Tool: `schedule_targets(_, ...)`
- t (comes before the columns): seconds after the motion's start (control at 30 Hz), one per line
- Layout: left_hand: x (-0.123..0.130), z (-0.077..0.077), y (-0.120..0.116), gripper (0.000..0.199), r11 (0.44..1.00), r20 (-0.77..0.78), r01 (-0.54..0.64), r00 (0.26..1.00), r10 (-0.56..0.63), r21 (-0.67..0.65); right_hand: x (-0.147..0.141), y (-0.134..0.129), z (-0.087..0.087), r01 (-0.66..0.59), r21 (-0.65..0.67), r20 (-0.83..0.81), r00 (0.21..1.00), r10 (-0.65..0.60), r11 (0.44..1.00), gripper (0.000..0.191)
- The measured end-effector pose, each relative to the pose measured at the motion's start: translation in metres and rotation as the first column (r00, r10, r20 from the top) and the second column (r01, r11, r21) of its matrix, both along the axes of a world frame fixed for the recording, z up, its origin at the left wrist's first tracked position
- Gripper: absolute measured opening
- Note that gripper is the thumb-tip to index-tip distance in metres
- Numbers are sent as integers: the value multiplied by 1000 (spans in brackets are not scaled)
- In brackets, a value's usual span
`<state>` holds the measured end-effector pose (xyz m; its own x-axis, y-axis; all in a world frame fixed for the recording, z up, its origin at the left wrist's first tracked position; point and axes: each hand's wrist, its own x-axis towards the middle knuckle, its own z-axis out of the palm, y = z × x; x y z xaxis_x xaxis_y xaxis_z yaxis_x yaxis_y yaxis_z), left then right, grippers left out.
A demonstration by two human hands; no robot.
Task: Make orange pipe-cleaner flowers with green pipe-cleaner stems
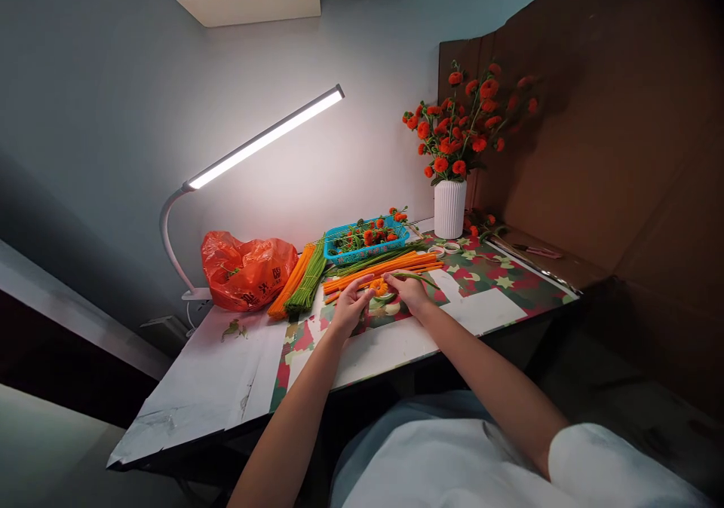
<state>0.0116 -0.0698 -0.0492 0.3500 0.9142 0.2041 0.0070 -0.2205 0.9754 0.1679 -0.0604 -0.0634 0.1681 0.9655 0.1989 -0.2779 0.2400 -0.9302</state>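
Between my hands is a small orange flower (378, 288) of fuzzy stems. My left hand (351, 304) has its fingers closed on the flower's left side. My right hand (408, 291) pinches at the flower's upper right, and a green stem (421, 276) runs out past it to the right. Just behind my hands, orange fuzzy stems (418, 261) lie in a loose pile, with green stems (365, 265) beyond them. The fingertips are small in the view, so their exact grip is hard to make out.
A blue basket (362, 254) of orange flowers stands at the back, beside orange and green bundles (305, 289) and a red plastic bag (243, 270). At the back right are a white vase (450, 210) and pliers (537, 252). A lamp (265, 139) hangs over the table.
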Motion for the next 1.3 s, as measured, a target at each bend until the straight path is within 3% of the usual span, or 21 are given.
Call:
schedule_targets(0.37,5,1,-2,63,992,-25,119,992,-120,-33,3,9,-5,172,11,-86,982,-171,985,37)
schedule_targets(0.53,3,-1,-3,68,992,-7,88,996,-89,-91,5,7,-2,83,-11,-70,994,-83,997,40)
schedule_targets(0.8,3,-4,-1,54,982,28,26,999,-21,-188,2,-6,7,-58,70,56,997,54,996,33)
schedule_targets(1.03,4,-3,-1,50,987,-20,29,999,-33,-156,2,-13,13,-92,111,173,982,72,990,25)
schedule_targets(1.3,5,-4,-4,45,999,8,-50,999,50,1,0,-15,10,-101,142,266,962,60,985,21)
